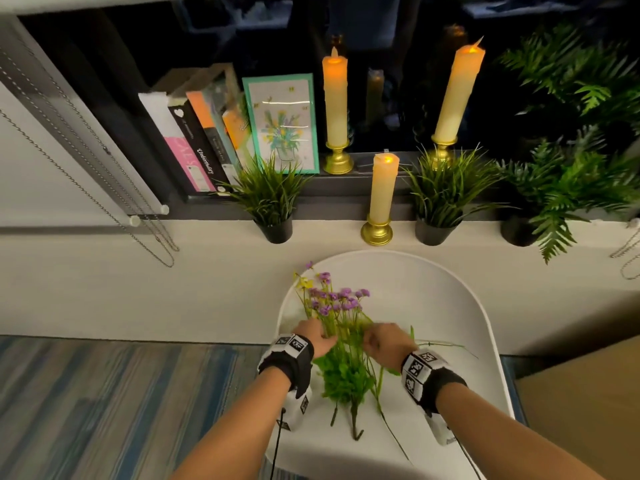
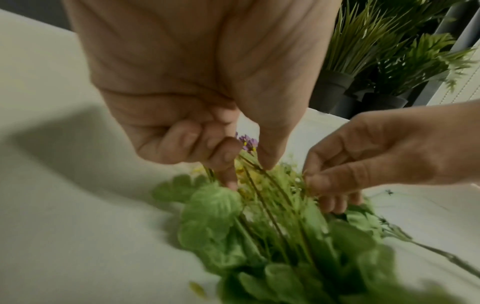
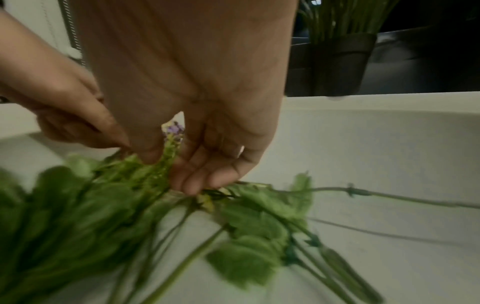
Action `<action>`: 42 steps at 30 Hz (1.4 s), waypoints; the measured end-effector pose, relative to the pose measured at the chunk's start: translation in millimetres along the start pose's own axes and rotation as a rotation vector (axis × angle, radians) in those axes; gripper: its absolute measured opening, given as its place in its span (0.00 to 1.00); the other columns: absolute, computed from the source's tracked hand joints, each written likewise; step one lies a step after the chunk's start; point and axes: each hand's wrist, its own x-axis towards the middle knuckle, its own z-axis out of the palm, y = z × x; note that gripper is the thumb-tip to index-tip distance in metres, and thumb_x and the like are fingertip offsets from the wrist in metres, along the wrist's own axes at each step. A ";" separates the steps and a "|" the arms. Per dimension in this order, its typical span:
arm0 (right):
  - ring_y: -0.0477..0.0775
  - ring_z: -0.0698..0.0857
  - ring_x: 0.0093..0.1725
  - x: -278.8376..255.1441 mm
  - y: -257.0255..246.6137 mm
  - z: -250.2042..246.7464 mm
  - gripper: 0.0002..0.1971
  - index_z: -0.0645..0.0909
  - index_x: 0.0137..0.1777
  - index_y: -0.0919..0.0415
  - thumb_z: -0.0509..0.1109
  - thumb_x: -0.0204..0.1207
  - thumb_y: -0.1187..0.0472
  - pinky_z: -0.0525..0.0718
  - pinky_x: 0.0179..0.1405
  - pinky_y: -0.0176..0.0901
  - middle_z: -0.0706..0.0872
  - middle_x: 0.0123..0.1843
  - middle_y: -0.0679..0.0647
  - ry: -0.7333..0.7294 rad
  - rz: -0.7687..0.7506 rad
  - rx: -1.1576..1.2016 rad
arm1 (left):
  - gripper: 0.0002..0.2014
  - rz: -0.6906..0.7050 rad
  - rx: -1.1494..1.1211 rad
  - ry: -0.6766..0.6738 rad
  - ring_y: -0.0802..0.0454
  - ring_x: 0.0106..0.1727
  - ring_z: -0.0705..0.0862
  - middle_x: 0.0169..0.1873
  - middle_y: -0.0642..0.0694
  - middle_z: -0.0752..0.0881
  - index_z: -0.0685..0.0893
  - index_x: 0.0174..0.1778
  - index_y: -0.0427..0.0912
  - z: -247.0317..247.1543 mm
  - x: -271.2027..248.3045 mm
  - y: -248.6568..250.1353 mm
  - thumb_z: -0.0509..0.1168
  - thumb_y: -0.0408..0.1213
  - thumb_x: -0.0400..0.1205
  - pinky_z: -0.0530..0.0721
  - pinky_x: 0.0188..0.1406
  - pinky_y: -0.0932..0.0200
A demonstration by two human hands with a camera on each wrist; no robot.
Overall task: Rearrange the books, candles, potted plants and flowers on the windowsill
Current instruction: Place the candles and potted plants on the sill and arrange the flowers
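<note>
Both hands work in the flowers (image 1: pixel 341 327) lying on the white table (image 1: pixel 450 299) just below the sill (image 1: pixel 214 237): the left hand (image 1: pixel 313 336) pinches thin stems between thumb and forefinger, and the right hand (image 1: pixel 382 342) curls its fingers around stems beside it. The stems look tangled, so pulling them apart quickly could bend a stem or tear off a purple head. One loose stem (image 1: pixel 446 345) to the right of the flowers may be dragged off the table.

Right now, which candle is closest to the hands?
The short candle, the middle one of three. It stands at the sill's front edge between two grassy potted plants; the two taller candles stand further back by the dark window.
</note>
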 end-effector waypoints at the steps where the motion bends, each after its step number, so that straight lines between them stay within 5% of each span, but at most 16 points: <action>1: 0.57 0.85 0.52 -1.0 -7.4 5.1 0.14 0.80 0.54 0.57 0.65 0.76 0.48 0.84 0.52 0.47 0.87 0.52 0.55 -0.048 -0.010 0.013 | 0.19 0.023 -0.016 0.013 0.39 0.48 0.87 0.41 0.37 0.87 0.82 0.39 0.40 3.8 0.6 0.3 0.64 0.55 0.79 0.81 0.44 0.53; 7: 0.52 0.82 0.45 0.5 -24.3 23.8 0.21 0.77 0.52 0.56 0.67 0.72 0.38 0.83 0.44 0.45 0.82 0.46 0.51 -0.089 0.031 0.063 | 0.15 0.182 -0.124 0.111 0.52 0.37 0.79 0.30 0.54 0.77 0.72 0.29 0.52 6.7 -3.9 0.3 0.69 0.40 0.78 0.81 0.45 0.57; 10: 0.52 0.82 0.44 3.1 -24.8 13.9 0.10 0.73 0.38 0.49 0.72 0.69 0.49 0.82 0.44 0.44 0.82 0.43 0.50 -0.041 0.020 0.129 | 0.15 0.252 -0.183 0.138 0.60 0.30 0.74 0.26 0.56 0.75 0.73 0.28 0.52 -1.0 -6.3 0.2 0.70 0.37 0.77 0.76 0.39 0.63; 12: 0.51 0.81 0.41 4.6 -24.6 5.6 0.11 0.71 0.33 0.48 0.73 0.66 0.55 0.81 0.40 0.43 0.82 0.39 0.48 -0.006 0.027 0.215 | 0.15 0.297 -0.233 0.165 0.62 0.28 0.73 0.25 0.55 0.76 0.73 0.28 0.52 -7.0 -8.3 1.9 0.70 0.36 0.77 0.74 0.33 0.67; 17: 0.50 0.78 0.38 1.0 -21.7 -23.6 0.14 0.71 0.41 0.54 0.76 0.67 0.53 0.74 0.32 0.36 0.81 0.40 0.50 0.018 0.015 0.277 | 0.13 0.351 -0.302 0.177 0.52 0.34 0.77 0.32 0.51 0.77 0.70 0.31 0.52 -16.8 -13.8 11.7 0.66 0.37 0.78 0.79 0.39 0.57; 23: 0.51 0.79 0.45 -8.1 -3.6 -47.7 0.12 0.70 0.35 0.48 0.73 0.70 0.55 0.73 0.43 0.36 0.82 0.44 0.51 0.055 0.064 0.193 | 0.11 0.392 -0.408 0.147 0.46 0.34 0.83 0.41 0.43 0.80 0.67 0.36 0.48 -20.3 -21.8 25.8 0.62 0.38 0.82 0.77 0.29 0.57; 28: 0.53 0.82 0.44 -13.1 6.2 -54.2 0.14 0.71 0.56 0.52 0.68 0.76 0.47 0.77 0.48 0.41 0.85 0.47 0.54 0.136 0.090 0.281 | 0.08 0.455 -0.440 0.181 0.49 0.27 0.82 0.43 0.44 0.83 0.68 0.45 0.43 -24.1 -24.0 33.5 0.63 0.37 0.83 0.76 0.24 0.58; 32: 0.58 0.87 0.48 -12.6 2.6 -56.8 0.16 0.72 0.58 0.52 0.60 0.80 0.42 0.83 0.57 0.49 0.88 0.50 0.56 0.149 0.078 0.418 | 0.07 0.494 -0.536 0.156 0.43 0.42 0.88 0.41 0.46 0.83 0.70 0.45 0.43 -31.0 -28.9 44.0 0.62 0.31 0.83 0.85 0.37 0.48; 36: 0.57 0.85 0.47 -10.7 2.6 -56.5 0.18 0.71 0.61 0.54 0.60 0.80 0.42 0.79 0.54 0.45 0.86 0.48 0.55 0.166 0.117 0.387 | 0.02 0.543 -0.627 0.121 0.44 0.52 0.88 0.48 0.36 0.85 0.73 0.49 0.36 -38.5 -36.5 54.4 0.59 0.26 0.83 0.89 0.47 0.43; 39: 0.59 0.87 0.46 -9.6 10.4 -53.4 0.18 0.68 0.61 0.55 0.67 0.78 0.48 0.84 0.55 0.50 0.88 0.51 0.57 0.145 0.158 0.438 | 0.10 0.548 -0.741 0.061 0.42 0.54 0.87 0.50 0.38 0.85 0.75 0.46 0.42 -41.7 -42.9 60.2 0.57 0.22 0.82 0.89 0.47 0.48; 42: 0.64 0.90 0.45 -12.0 14.1 -53.1 0.12 0.71 0.51 0.53 0.71 0.73 0.62 0.87 0.48 0.54 0.85 0.43 0.53 0.141 0.111 0.603 | 0.13 0.559 -0.730 0.047 0.48 0.51 0.87 0.49 0.41 0.86 0.78 0.43 0.44 -39.3 -45.1 59.1 0.59 0.20 0.81 0.89 0.46 0.55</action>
